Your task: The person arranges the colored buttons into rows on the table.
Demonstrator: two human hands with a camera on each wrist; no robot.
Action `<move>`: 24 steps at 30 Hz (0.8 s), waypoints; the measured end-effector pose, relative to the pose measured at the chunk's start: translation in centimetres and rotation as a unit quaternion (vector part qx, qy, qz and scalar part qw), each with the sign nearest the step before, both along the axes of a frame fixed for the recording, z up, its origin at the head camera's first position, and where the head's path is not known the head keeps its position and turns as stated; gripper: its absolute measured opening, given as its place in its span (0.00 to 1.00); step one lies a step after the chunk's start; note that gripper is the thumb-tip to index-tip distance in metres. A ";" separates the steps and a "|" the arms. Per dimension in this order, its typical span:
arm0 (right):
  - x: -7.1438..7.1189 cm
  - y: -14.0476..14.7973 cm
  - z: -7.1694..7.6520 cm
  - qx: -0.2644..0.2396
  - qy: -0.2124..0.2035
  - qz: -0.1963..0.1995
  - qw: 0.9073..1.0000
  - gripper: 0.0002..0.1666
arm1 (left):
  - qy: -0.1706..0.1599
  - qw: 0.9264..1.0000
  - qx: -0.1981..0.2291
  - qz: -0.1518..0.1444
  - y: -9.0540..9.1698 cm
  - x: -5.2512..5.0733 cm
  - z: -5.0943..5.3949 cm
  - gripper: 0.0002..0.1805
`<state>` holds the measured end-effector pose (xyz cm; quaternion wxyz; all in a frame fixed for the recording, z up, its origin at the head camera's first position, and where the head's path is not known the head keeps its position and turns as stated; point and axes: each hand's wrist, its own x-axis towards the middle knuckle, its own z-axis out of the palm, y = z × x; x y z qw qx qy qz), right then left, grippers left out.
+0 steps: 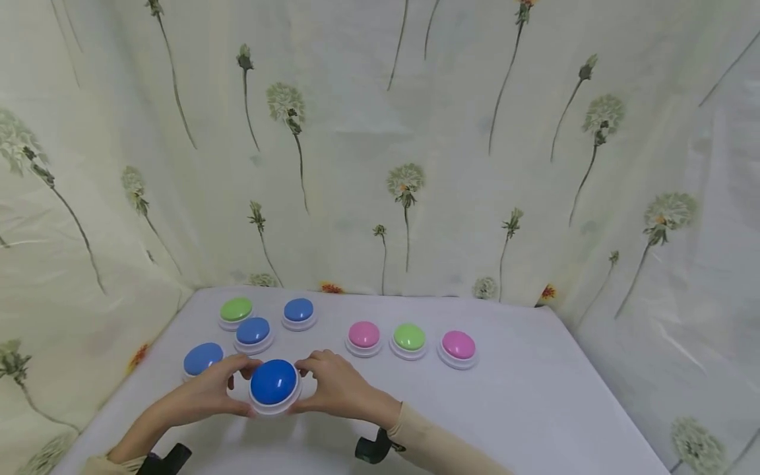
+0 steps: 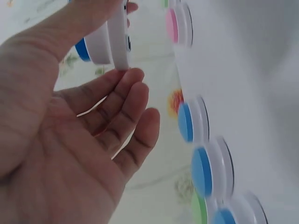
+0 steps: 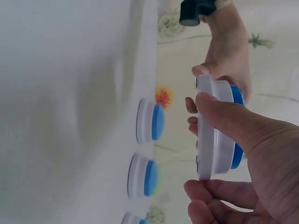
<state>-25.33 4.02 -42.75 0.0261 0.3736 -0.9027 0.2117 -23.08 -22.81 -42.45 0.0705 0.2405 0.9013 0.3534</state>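
A round blue push button [image 1: 274,382] on a white base is held above the table between both hands. My left hand [image 1: 204,393] grips its left edge between thumb and fingers. My right hand [image 1: 341,390] pinches the opposite edge, its thumb [image 3: 219,112] lying along the white base. From the side, the right wrist view shows the base's flat underside facing the table, well apart from it. Just behind the left hand stands another blue button [image 1: 203,358], partly covered by that hand.
At the back left stand a green button [image 1: 236,309] and two blue buttons, one nearer [image 1: 253,330] and one farther [image 1: 299,309]. Farther right, a pink button [image 1: 364,334], a green button [image 1: 410,336] and a second pink button [image 1: 458,344] form a row. Flowered cloth [image 1: 356,145] surrounds the white table [image 1: 534,396].
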 end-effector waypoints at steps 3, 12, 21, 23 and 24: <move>0.3 2.1 0.0 -0.004 0.000 -0.010 1.000 0.41 | 0.017 1.000 0.003 -0.016 1.9 -0.2 -0.2 0.40; 1.5 8.6 -0.2 0.003 -0.011 -0.052 0.999 0.39 | 0.030 0.998 -0.002 -0.054 8.8 -1.1 -0.7 0.40; 3.7 15.1 -0.6 0.005 -0.037 -0.095 0.995 0.41 | 0.028 0.995 -0.024 -0.092 15.3 -0.7 -1.5 0.40; 4.0 16.3 -0.6 0.007 -0.036 -0.102 0.994 0.41 | 0.033 0.994 -0.027 -0.103 16.5 -0.7 -1.7 0.40; 4.2 16.8 -0.6 0.006 -0.038 -0.104 0.994 0.41 | 0.036 0.993 -0.028 -0.108 17.1 -0.8 -1.8 0.40</move>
